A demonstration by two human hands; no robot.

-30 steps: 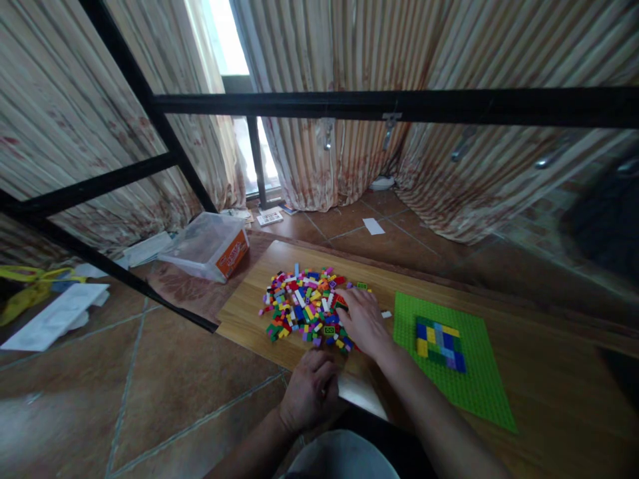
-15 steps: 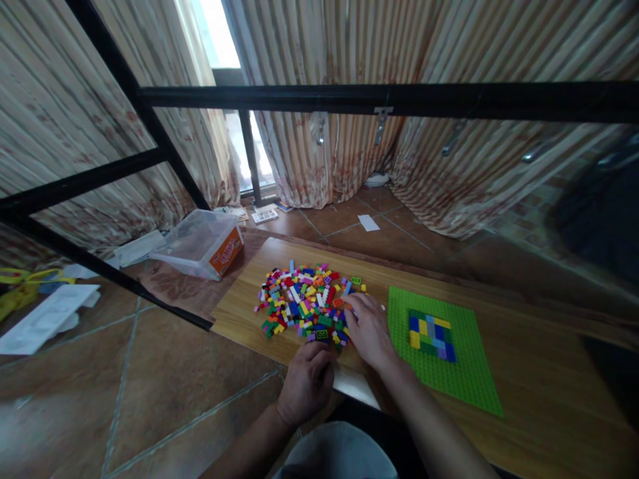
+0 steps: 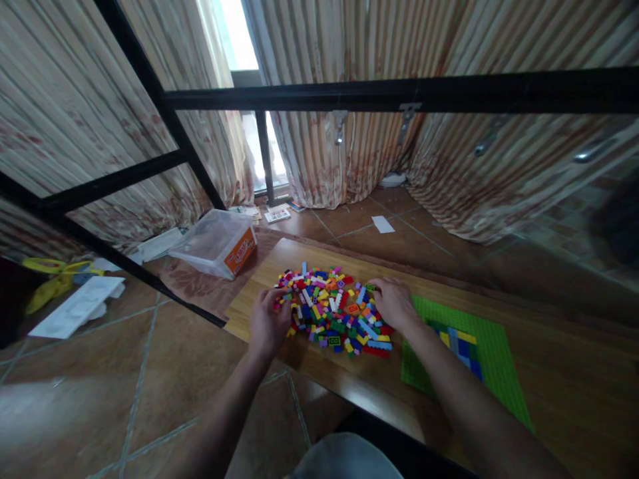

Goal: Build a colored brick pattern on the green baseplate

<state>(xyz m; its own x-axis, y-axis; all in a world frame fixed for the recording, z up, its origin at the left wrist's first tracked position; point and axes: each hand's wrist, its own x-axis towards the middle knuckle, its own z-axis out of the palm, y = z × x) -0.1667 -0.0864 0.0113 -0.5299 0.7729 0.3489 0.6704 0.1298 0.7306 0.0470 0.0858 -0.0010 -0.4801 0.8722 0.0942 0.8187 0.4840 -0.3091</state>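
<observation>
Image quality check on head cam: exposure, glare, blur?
Head view: bright window blown out between striped fabric curtains; pale glare on brown tiled floor, lower left; right end of brown wooden tabletop dim; dark shape at right edge too blurred to identify; small multicoloured plastic bricks between bare left hand and right hand legible by colour, fine detail soft.

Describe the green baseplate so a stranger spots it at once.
Find the long wooden board at lower center. Rightward along it, past the brick pile and the right hand, lies the green baseplate. Unlike the piled pieces, it is one broad flat sheet, carrying a mostly blue-and-yellow brick patch.
</observation>
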